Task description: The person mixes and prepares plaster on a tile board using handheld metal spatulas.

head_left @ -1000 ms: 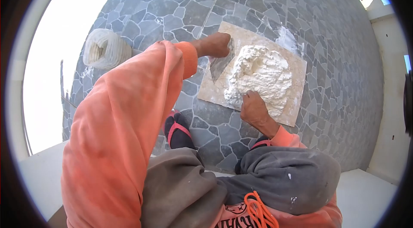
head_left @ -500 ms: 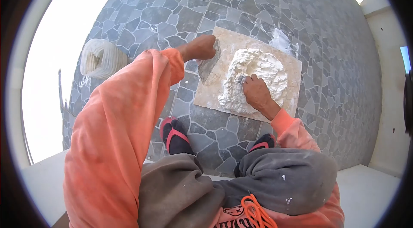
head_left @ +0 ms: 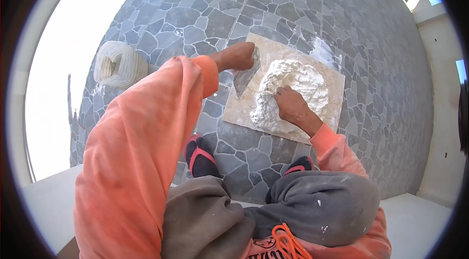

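A mound of wet white paste point(head_left: 293, 93) is spread on a square beige tile point(head_left: 234, 110) lying on the floor. My left hand point(head_left: 240, 56) is closed on a flat grey triangular blade point(head_left: 246, 74), which rests over the tile's upper left edge. My right hand point(head_left: 294, 106) is above the middle of the paste with its fingers pinched together. Whatever is between those fingers is too small to make out.
A translucent ribbed roll or container point(head_left: 118, 65) stands on the stone-pattern floor point(head_left: 195, 19) at the left. White smears point(head_left: 325, 53) mark the floor behind the tile. My feet in red-strapped sandals point(head_left: 201, 157) are just in front.
The whole view has shifted slightly, with the tile now a little lower and further right. My right hand's fingertips have moved slightly within the paste. The left hand keeps its hold on the blade.
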Tool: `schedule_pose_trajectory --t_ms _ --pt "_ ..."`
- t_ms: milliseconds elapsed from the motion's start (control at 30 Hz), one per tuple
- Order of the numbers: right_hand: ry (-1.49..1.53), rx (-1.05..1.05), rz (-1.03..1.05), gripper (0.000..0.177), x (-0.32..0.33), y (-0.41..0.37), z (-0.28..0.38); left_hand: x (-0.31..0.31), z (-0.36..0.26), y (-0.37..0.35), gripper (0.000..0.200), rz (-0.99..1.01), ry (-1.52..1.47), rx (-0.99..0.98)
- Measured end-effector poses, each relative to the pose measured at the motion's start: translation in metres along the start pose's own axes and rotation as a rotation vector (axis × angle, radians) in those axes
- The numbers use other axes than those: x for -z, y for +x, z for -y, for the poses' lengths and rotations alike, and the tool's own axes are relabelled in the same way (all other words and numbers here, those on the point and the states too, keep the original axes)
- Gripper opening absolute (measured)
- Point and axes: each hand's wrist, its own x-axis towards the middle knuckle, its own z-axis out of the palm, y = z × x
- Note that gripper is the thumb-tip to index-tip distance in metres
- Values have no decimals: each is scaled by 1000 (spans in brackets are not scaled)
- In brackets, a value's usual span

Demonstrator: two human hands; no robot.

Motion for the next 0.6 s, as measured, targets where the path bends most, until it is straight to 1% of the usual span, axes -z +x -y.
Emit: schedule_pose_trajectory --t_ms 100,133,167,233,267,333,367,433,500,533,567,600 --pt "-170 -66 -153 13 -1 7 5 -1 9 3 28 -2 -13 5" --pt "-156 -30 -114 12 -13 11 9 -1 10 4 27 -8 -5 -2" --pt "-160 102 -94 11 -34 12 10 -3 11 5 27 -13 4 -9" --pt "-123 152 -62 11 -35 12 20 -1 9 5 27 -19 30 -12" --pt "-71 120 -52 11 -34 12 17 -4 8 4 27 -21 37 -13" --pt "15 31 -16 11 3 11 12 -5 12 -1 27 -32 21 -12" --pt "-66 -20 -61 11 8 10 6 -3 12 1 28 -41 11 -31" --pt "-227 -118 -146 12 8 10 -1 1 9 -1 28 -6 -14 52" --pt "-204 6 -186 10 -37 8 -15 2 6 -1 28 8 -16 50" --pt "-167 48 -82 9 -38 7 -12 5 5 0 29 11 -10 61" --pt "-132 23 -58 9 -37 3 -18 4 3 2 29 -2 -2 33" --pt "-95 5 -35 8 -12 0 -20 2 3 4 29 -17 5 12"
